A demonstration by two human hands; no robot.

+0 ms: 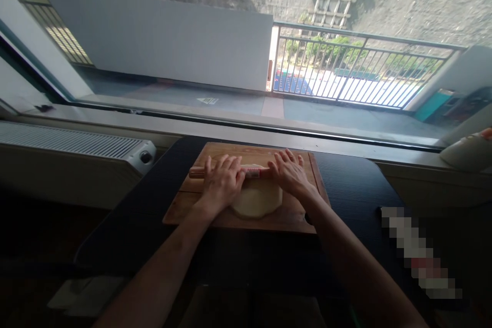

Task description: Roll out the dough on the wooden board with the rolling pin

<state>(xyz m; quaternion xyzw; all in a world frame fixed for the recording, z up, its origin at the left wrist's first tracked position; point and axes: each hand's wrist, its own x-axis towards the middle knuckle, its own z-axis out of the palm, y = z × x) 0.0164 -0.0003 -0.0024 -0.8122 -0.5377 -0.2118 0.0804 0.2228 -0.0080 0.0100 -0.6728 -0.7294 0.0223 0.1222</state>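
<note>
A wooden rolling pin (251, 172) with a printed label at its middle lies across a flat, pale round of dough (257, 201). My left hand (223, 179) holds the pin left of the label, its fingers draped over the far side. To the right of the label, my right hand (289, 170) grips the pin the same way, fingers bent over it and slightly apart. The pin's left end sticks out past my left hand; its right end is hidden beneath my right hand. Under the dough is a wooden cutting board (184, 207), and the hands partly cover the dough's far edge.
The board rests on a dark table (353, 189) against a window sill (230, 125). A white radiator (77, 146) stands at the left. A blurred-out item (418, 253) lies near the table's right edge. A pale rounded object (467, 151) is at far right.
</note>
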